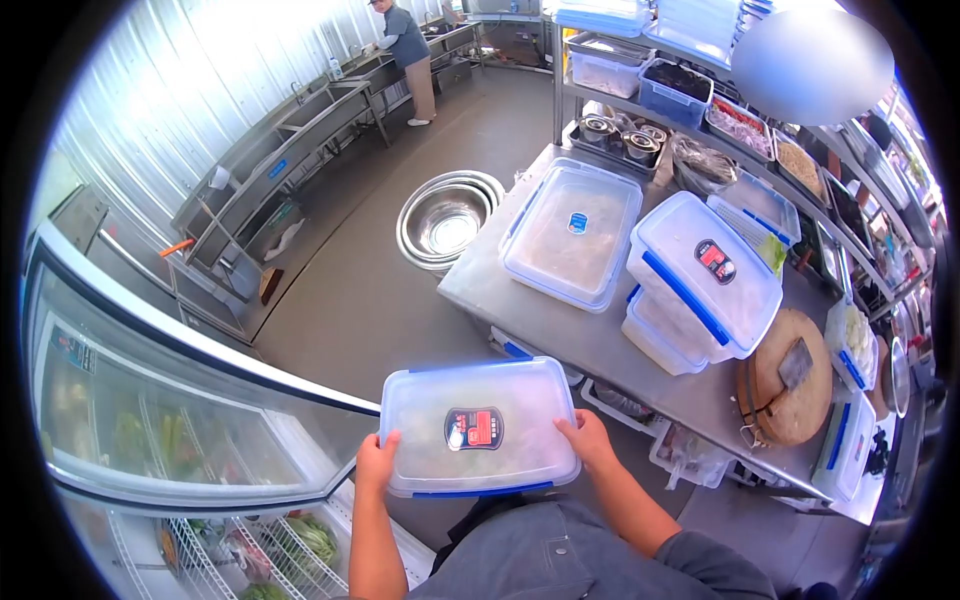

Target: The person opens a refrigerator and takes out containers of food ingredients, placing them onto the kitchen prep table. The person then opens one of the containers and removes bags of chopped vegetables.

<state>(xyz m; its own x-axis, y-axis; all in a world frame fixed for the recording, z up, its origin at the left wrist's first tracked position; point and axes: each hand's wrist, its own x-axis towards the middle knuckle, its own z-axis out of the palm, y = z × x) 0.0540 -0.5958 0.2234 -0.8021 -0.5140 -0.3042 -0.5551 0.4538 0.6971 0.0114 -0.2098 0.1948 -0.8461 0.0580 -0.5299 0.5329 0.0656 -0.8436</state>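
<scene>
In front of my body I carry a lidded plastic food container (500, 395) with blue side clips and a red and black label on its lid. My left hand (376, 460) grips its left end, thumb on the lid's edge. At the opposite end, my right hand (590, 442) holds it the same way. The contents look pale and greenish through the cloudy plastic. To my left a glass fridge door (190, 400) stands open, with vegetables on wire racks (285, 545) behind and below it.
A steel worktable (480, 275) bears a large lidded container (575, 230), stacked containers (705, 265) and a round chopping board (800, 390) with a cleaver (795, 363). Steel bowls (445, 222) stand beside the table. Near the sinks (290, 140) stands another person (408, 55).
</scene>
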